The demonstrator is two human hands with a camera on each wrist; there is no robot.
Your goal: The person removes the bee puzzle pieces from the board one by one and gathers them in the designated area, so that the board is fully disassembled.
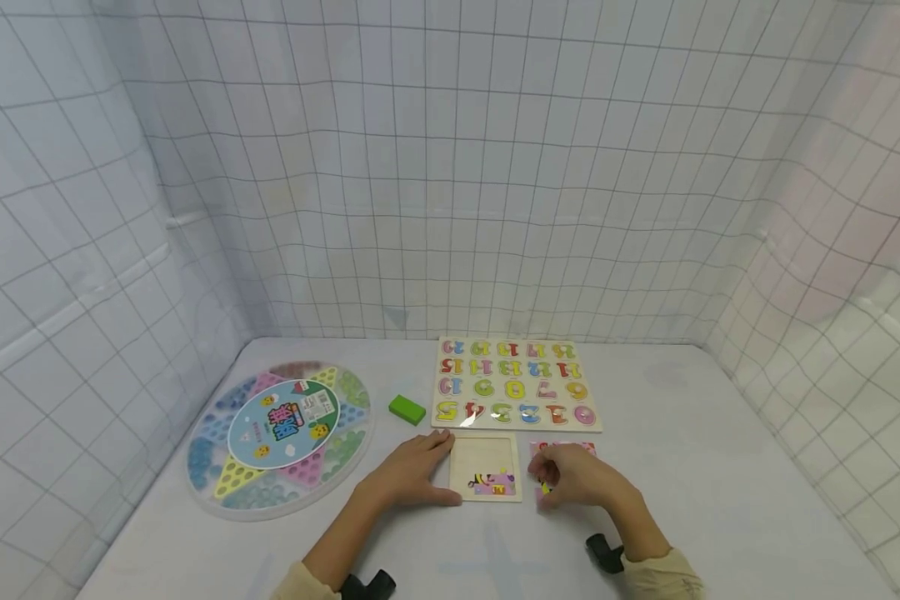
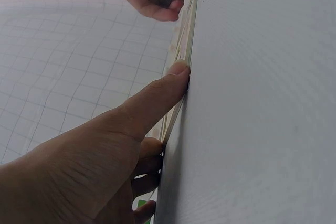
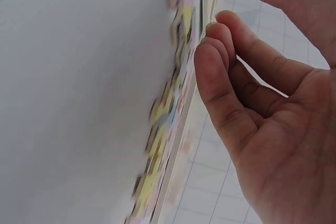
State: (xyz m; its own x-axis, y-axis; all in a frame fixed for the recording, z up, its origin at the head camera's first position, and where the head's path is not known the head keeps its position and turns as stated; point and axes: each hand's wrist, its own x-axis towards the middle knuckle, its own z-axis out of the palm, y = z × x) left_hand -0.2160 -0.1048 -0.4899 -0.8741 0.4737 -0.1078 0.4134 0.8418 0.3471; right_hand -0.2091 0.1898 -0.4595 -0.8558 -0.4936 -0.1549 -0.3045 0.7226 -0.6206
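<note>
A small square wooden puzzle tray (image 1: 487, 454) lies flat, with a few picture pieces (image 1: 497, 484) fitted along its near side. My left hand (image 1: 414, 471) is spread along the tray's left side, fingertips at the far corner and thumb at the near one. In the left wrist view the thumb (image 2: 157, 95) rests against the tray's edge. Over loose jigsaw pieces (image 1: 543, 502) to the right of the tray hovers my right hand (image 1: 577, 477), its fingers loosely bent. Nothing shows between those fingers in the right wrist view, where the jigsaw pieces (image 3: 163, 124) stand beside them.
A number puzzle board (image 1: 521, 400) lies just behind the tray. To its left is a green block (image 1: 407, 409). The round game board (image 1: 285, 423), with coloured star points and a label disc, sits at the left. Grid-patterned cloth (image 1: 480, 183) encloses the table.
</note>
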